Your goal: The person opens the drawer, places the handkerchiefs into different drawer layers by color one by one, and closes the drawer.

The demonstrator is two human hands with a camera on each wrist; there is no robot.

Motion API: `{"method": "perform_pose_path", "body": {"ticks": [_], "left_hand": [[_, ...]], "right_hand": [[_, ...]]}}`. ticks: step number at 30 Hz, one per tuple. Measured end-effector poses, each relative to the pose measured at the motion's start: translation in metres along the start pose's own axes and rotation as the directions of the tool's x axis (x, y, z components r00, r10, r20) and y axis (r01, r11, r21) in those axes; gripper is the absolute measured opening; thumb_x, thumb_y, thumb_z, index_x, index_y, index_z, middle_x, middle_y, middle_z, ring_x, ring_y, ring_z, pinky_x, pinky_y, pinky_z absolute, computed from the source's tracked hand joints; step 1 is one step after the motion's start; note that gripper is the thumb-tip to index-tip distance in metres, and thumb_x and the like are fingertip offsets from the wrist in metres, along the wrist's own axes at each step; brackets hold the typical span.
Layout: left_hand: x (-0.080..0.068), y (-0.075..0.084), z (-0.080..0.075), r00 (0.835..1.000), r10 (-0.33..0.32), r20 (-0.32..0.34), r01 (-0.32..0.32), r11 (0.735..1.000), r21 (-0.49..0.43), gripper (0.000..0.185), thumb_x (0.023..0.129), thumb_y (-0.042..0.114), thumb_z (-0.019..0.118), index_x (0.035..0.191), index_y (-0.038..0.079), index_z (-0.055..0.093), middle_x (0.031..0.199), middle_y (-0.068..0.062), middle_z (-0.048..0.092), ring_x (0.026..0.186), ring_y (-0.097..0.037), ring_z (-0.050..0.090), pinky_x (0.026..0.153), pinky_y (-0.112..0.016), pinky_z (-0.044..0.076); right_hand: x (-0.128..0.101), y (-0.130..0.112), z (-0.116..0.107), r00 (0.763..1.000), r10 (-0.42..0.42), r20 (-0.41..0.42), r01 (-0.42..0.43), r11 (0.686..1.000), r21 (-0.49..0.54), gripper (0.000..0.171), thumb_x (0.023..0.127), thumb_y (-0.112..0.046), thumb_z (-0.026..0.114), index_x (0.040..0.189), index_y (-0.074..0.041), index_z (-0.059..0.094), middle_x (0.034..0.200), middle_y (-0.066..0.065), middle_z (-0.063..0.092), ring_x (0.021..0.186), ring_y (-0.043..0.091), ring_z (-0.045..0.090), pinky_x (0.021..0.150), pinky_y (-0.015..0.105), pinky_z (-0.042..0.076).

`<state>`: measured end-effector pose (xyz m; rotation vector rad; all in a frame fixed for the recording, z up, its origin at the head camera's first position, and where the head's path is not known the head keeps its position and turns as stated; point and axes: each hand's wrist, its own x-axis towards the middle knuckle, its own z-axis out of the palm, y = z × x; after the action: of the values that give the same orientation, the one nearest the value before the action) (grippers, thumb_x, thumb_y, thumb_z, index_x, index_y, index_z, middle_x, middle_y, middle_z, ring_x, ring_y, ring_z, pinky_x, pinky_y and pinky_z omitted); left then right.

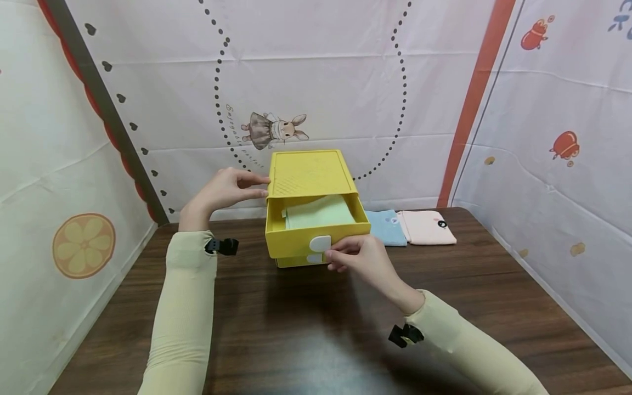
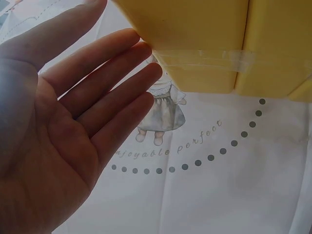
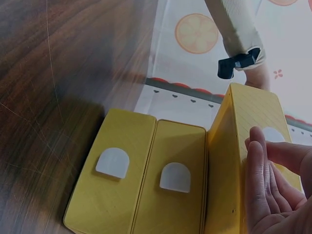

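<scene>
A yellow drawer box point(image 1: 311, 173) stands on the table at the back centre. Its top drawer point(image 1: 296, 241) is pulled out, with a folded green cloth point(image 1: 318, 213) lying in it. My left hand point(image 1: 227, 189) touches the box's upper left side with straight fingers; the left wrist view shows this hand point(image 2: 63, 131) flat, fingertips at the box point(image 2: 219, 39). My right hand point(image 1: 357, 258) is at the drawer front and pinches its white handle point(image 1: 320, 244). The right wrist view has that hand point(image 3: 273, 185) against the protruding drawer point(image 3: 234, 161), above two closed drawers point(image 3: 146, 185).
A folded blue cloth point(image 1: 387, 226) and a folded pink cloth point(image 1: 427, 226) lie right of the box near the back wall. The dark wooden table point(image 1: 296, 329) is walled by printed fabric on three sides.
</scene>
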<state>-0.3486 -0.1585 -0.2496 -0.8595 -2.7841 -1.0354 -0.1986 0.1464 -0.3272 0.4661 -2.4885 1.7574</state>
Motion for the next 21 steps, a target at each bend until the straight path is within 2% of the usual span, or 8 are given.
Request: {"method": "perform_pose_path", "body": {"ticks": [5,12,18,21], "left_hand": [[0.000,-0.001,0.000,1.000,-0.002,0.002,0.002,1.000,0.001,0.044,0.081,0.046,0.071,0.119,0.023,0.068,0.120,-0.003,0.066,0.105,-0.019,0.063,0.090,-0.042,0.051],[0.000,0.001,0.000,1.000,0.007,0.001,-0.007,1.000,0.004,0.045,0.081,0.047,0.072,0.119,0.022,0.068,0.120,-0.003,0.066,0.104,-0.019,0.063,0.089,-0.041,0.051],[-0.001,0.001,0.000,1.000,0.003,-0.002,-0.003,1.000,0.000,0.043,0.082,0.046,0.071,0.119,0.023,0.068,0.120,-0.003,0.066,0.104,-0.018,0.064,0.089,-0.041,0.051],[-0.001,0.001,0.000,1.000,0.002,0.000,-0.002,1.000,-0.002,0.043,0.082,0.046,0.071,0.119,0.023,0.068,0.121,-0.003,0.066,0.104,-0.017,0.064,0.089,-0.041,0.051]], "right_hand": [[0.006,0.001,0.001,1.000,-0.002,-0.019,0.002,1.000,0.008,0.021,0.083,-0.021,0.074,0.089,0.000,0.074,0.076,0.010,0.073,0.070,0.027,0.070,0.063,0.033,0.058],[0.017,0.004,0.002,0.999,-0.004,-0.041,0.005,0.999,0.038,0.019,0.084,-0.017,0.073,0.091,0.001,0.073,0.081,0.018,0.073,0.073,0.026,0.071,0.064,0.035,0.058],[0.026,0.005,0.003,0.998,0.008,-0.056,-0.006,0.999,0.037,0.020,0.084,-0.017,0.073,0.091,0.001,0.073,0.081,0.016,0.073,0.068,0.016,0.071,0.066,0.035,0.058],[0.029,0.004,0.003,0.998,0.019,-0.066,-0.015,0.998,0.055,0.017,0.084,-0.015,0.073,0.089,0.001,0.074,0.080,0.016,0.073,0.069,0.022,0.071,0.067,0.039,0.058]]}}
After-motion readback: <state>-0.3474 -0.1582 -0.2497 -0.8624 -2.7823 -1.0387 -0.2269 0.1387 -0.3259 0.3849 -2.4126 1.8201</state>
